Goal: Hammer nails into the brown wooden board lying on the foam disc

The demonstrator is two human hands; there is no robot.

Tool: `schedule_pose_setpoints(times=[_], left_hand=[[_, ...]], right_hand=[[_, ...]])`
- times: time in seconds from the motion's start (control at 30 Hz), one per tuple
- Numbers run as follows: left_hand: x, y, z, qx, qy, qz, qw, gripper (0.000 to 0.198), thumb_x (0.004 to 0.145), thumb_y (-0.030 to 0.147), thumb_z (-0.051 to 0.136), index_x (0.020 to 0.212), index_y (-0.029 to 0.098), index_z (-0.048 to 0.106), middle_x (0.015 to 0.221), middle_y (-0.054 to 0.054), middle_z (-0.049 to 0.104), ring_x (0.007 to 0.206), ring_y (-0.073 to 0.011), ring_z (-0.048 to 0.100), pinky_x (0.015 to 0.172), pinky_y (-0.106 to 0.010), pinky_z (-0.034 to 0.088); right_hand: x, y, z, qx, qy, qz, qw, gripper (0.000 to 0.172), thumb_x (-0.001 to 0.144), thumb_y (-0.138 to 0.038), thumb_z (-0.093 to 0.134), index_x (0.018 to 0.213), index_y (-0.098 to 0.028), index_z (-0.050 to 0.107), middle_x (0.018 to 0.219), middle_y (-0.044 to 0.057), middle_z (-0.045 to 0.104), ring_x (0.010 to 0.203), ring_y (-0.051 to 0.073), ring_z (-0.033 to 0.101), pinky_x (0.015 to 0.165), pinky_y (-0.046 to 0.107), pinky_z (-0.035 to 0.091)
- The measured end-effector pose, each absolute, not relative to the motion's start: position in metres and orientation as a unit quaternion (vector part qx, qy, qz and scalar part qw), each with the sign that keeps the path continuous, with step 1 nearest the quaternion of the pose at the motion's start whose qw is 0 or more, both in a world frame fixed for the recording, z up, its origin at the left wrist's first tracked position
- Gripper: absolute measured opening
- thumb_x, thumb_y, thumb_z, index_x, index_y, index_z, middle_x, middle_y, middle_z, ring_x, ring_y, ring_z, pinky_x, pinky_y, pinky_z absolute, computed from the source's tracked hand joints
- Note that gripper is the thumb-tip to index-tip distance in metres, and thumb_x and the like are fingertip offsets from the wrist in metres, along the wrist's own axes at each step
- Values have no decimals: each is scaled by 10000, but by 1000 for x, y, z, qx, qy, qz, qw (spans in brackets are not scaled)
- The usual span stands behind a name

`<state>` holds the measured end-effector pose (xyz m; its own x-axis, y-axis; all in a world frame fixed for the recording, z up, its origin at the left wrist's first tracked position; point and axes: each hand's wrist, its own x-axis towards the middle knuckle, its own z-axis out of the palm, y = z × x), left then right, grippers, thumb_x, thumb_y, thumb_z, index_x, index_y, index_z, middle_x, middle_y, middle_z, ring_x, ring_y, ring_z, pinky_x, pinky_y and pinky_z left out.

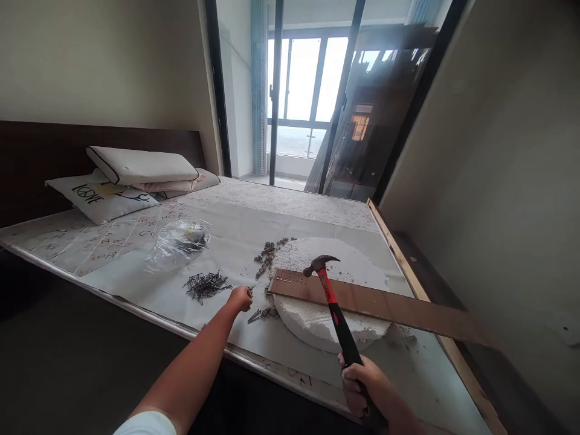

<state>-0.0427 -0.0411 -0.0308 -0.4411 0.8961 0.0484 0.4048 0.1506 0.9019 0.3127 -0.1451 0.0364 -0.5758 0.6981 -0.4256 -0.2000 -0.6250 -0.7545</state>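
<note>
My right hand [362, 383] is wrapped round the black and red handle of a claw hammer [333, 305], whose steel head hovers over the left end of a long brown wooden plank [385, 307]. The plank lies across a round white foam block [317, 323] and has rows of small holes or nail marks at its left end. My left hand [240, 298] is closed in a pinch just left of the plank's end, beside a few loose nails [256, 315]; what it grips is too small to name. A pile of dark nails [206, 284] lies to its left.
All this rests on a bed covered with white sheeting [235, 241]. A crumpled clear plastic bag [179, 241] lies behind the nail pile, pillows [131, 175] at the dark headboard. Small dark bits [267, 254] are scattered by the foam. A wall runs along the right, glass doors beyond.
</note>
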Motion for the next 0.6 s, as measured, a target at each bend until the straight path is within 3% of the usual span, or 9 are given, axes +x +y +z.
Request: schedule_pose_setpoints(times=[0.13, 0.27, 0.43, 0.6], left_hand=[[-40, -30, -8, 403, 729, 474, 285, 135, 553, 265, 654, 556, 146, 590, 390, 15, 517, 395, -115, 500, 434, -219, 401], [-3, -15, 9, 397, 627, 585, 326, 333, 590, 430, 653, 718, 123, 647, 555, -11, 603, 526, -116, 563, 536, -234, 473], [46, 0, 8, 483, 585, 550, 350, 354, 614, 470, 636, 664, 120, 656, 567, -35, 619, 508, -124, 564, 501, -244, 474], [59, 9, 4, 549, 627, 487, 264, 295, 691, 410, 577, 562, 153, 644, 593, -40, 646, 552, -128, 581, 507, -217, 437]], right_hand=[[315, -142, 36, -377, -336, 818, 276, 184, 576, -239, 512, 706, -214, 384, 407, -130, 339, 284, 28, 266, 290, 174, 198], [314, -141, 38, -386, -331, 815, 278, 199, 576, -242, 511, 724, -218, 380, 405, -133, 334, 282, 28, 256, 293, 172, 201], [315, -140, 38, -394, -334, 810, 277, 210, 567, -249, 499, 738, -215, 381, 395, -132, 336, 277, 32, 247, 286, 179, 222], [320, -140, 35, -403, -354, 802, 263, 192, 582, -244, 475, 745, -209, 378, 405, -129, 346, 280, 31, 270, 285, 172, 229]])
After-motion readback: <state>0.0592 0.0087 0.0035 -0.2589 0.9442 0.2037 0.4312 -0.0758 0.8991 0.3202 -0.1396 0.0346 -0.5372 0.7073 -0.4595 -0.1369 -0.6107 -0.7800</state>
